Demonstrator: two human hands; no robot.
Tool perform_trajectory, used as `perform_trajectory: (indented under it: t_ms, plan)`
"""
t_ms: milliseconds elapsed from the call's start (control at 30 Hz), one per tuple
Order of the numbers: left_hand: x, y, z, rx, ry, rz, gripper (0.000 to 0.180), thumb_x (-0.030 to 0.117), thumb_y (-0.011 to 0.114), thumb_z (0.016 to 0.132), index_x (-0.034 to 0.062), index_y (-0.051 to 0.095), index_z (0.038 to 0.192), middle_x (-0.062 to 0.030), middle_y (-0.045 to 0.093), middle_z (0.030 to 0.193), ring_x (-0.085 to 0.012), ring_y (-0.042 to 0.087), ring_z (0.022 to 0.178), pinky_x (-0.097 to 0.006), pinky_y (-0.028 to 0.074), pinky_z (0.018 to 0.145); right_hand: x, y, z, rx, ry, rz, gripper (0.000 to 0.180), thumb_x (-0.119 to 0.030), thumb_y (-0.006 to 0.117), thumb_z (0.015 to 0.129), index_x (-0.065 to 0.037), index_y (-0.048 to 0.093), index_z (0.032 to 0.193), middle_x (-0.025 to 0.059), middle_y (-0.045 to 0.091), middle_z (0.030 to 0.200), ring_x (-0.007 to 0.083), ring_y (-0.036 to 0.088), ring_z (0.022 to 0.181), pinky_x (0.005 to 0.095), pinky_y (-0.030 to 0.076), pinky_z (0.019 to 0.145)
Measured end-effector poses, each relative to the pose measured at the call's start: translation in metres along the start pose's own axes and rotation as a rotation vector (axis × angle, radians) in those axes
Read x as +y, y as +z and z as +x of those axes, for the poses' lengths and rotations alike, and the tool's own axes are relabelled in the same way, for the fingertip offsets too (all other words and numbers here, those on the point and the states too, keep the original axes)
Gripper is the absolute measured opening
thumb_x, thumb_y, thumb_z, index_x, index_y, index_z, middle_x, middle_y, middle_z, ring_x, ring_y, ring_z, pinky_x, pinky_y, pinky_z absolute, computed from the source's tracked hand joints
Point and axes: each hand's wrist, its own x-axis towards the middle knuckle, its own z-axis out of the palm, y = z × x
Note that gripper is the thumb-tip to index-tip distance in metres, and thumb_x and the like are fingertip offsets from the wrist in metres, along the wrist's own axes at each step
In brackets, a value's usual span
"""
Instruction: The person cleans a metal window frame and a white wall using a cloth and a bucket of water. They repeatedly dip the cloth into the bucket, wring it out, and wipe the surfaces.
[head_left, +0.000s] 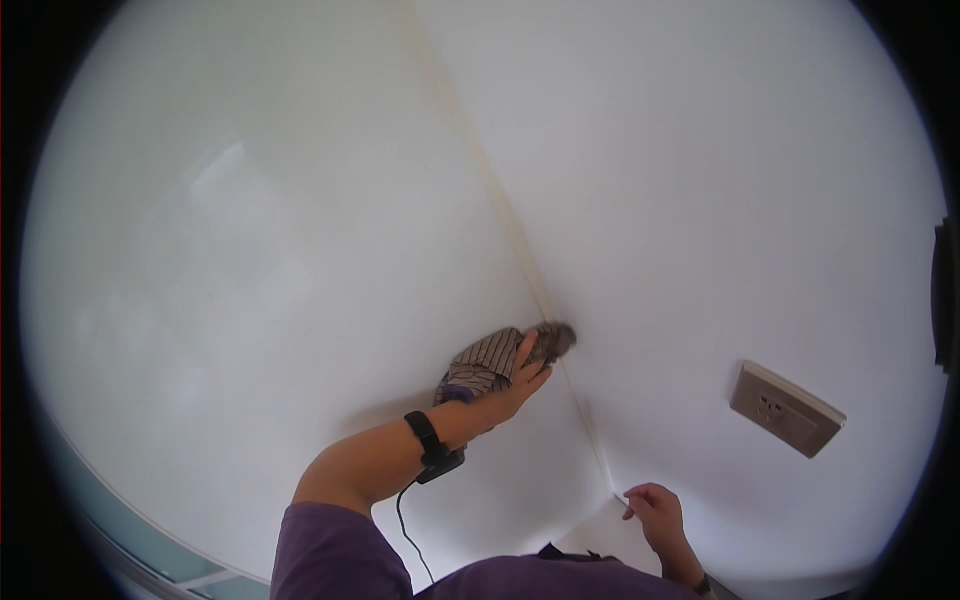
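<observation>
My left hand point(525, 380) presses a brown-and-black striped cloth point(485, 360) into the corner where two white walls meet. Its fingers lie over the bunched cloth, whose far end touches the pale strip point(500, 205) running down that corner. A bit of purple shows at the cloth's near end, by my wrist. Lower down and to the right, my right hand point(657, 512) hangs near the right wall, fingers loosely bent, with a gap between thumb and forefinger. I see nothing in it.
A brownish wall socket plate point(788, 408) is on the right wall. Around my left wrist is a black strap point(425, 435) with a small box and a dangling cable point(402, 520). A dark object point(942, 300) stands at the right rim, and greenish panes point(140, 535) at the lower left.
</observation>
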Motion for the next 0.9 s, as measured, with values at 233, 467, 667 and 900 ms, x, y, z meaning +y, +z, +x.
perform_trajectory:
  t_ms: [233, 467, 667, 900]
  plan:
    - [-0.162, -0.113, 0.067, 0.01, 0.099, 0.297, 0.047, 0.008, 0.058, 0.073, 0.0043, 0.054, 0.119, -0.0132, 0.053, 0.121, -0.032, 0.042, 0.121, -0.048, 0.031, 0.103, 0.007, 0.007, -0.035, 0.165, 0.102, 0.116, 0.013, -0.001, 0.051, 0.084, 0.004, 0.061, 0.091, 0.007, 0.06, 0.066, 0.0137, 0.058, 0.062, 0.0258, 0.045, 0.064]
    - [-0.179, -0.16, 0.159, 0.439, -0.263, 0.61, 0.044, 0.018, 0.054, 0.075, 0.002, 0.055, 0.116, -0.0171, 0.051, 0.123, -0.0401, 0.045, 0.107, -0.049, 0.033, 0.096, 0.023, -0.024, -0.025, 0.172, 0.152, 0.197, 0.013, -0.001, 0.051, 0.084, 0.003, 0.061, 0.091, 0.0059, 0.06, 0.068, 0.0135, 0.057, 0.063, 0.0256, 0.045, 0.065]
    - [-0.012, 0.032, 0.094, 0.135, -0.017, 0.436, 0.039, 0.019, 0.05, 0.08, 0.001, 0.059, 0.113, -0.0159, 0.053, 0.12, -0.0371, 0.048, 0.111, -0.061, 0.033, 0.095, 0.035, -0.029, -0.02, 0.143, 0.217, 0.074, 0.013, -0.001, 0.051, 0.084, 0.004, 0.06, 0.09, 0.0065, 0.059, 0.067, 0.0145, 0.057, 0.062, 0.0273, 0.046, 0.064]
    - [0.078, 0.1, -0.057, -0.371, -0.448, -0.808, 0.034, 0.025, 0.049, 0.09, 0.0064, 0.052, 0.118, -0.0166, 0.055, 0.116, -0.0314, 0.056, 0.098, -0.038, 0.047, 0.085, 0.036, -0.016, -0.01, -0.034, 0.236, -0.012, 0.012, -0.002, 0.051, 0.084, 0.002, 0.061, 0.09, 0.0053, 0.059, 0.066, 0.0134, 0.057, 0.063, 0.0253, 0.043, 0.066]
